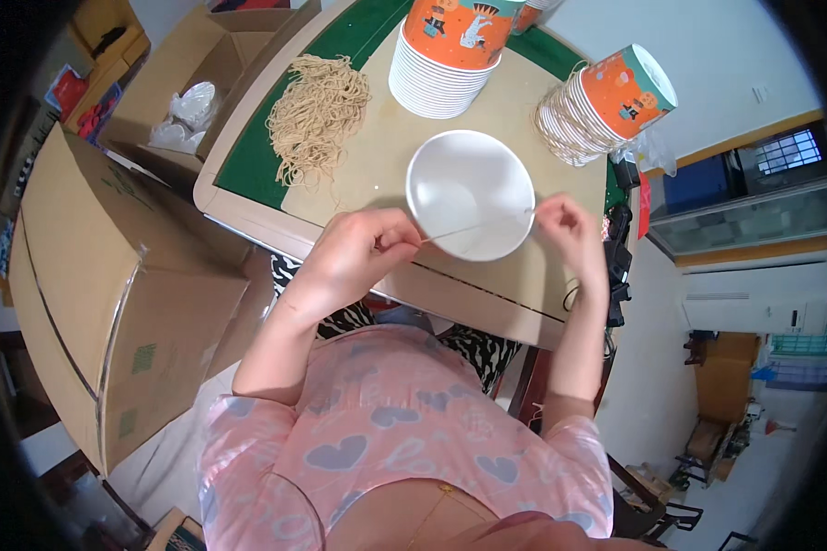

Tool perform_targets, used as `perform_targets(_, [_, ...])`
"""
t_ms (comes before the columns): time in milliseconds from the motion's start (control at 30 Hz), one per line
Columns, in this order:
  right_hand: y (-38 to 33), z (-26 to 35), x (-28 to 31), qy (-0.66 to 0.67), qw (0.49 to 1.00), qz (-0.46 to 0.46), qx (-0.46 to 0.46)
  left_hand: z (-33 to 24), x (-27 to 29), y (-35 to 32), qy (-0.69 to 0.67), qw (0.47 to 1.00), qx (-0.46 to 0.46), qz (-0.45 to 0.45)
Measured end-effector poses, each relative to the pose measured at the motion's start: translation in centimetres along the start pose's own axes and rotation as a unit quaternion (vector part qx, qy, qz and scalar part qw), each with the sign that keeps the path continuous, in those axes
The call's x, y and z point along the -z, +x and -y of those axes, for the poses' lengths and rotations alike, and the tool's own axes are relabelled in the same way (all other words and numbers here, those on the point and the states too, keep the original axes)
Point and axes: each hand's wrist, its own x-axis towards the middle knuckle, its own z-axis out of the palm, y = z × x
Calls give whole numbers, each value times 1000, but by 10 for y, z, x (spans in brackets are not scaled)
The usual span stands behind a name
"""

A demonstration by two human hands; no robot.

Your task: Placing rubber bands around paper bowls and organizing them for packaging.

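A thin beige string [450, 235] runs taut between my two hands, across the near part of a white paper tub [464, 174] whose open mouth faces up. My left hand [358, 257] pinches one end between thumb and fingers, just left of the tub's near rim. On the tub's right side, my right hand [572, 234] pinches the other end near the rim. A loose heap of beige strings [317, 115] lies at the left of the table. Behind the tub stands a tall stack of orange and white paper tubs [446, 64].
At the back right, a second stack of printed tubs [606, 106] leans over, with strings looped around it. Black cords and plugs [620, 239] sit along the table's right edge. A large cardboard box [138, 303] and an opened carton [220, 73] stand left of the table [239, 216].
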Motion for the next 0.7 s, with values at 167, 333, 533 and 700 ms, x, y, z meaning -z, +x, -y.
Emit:
perform_targets(167, [78,2,27,-87,987,89,101,20,-18,3,-102,994,29,-30])
perform_targets(333, [113,26,20,-201,967,71,142,30,-39,19,-44,998,33,28])
perform_targets(533, [43,52,-17,-71,970,-121,197,49,-43,23,-127,992,11,-19])
perform_targets(700, [-53,76,-59,47,989,-31,139,36,-32,16,-334,941,0,-53])
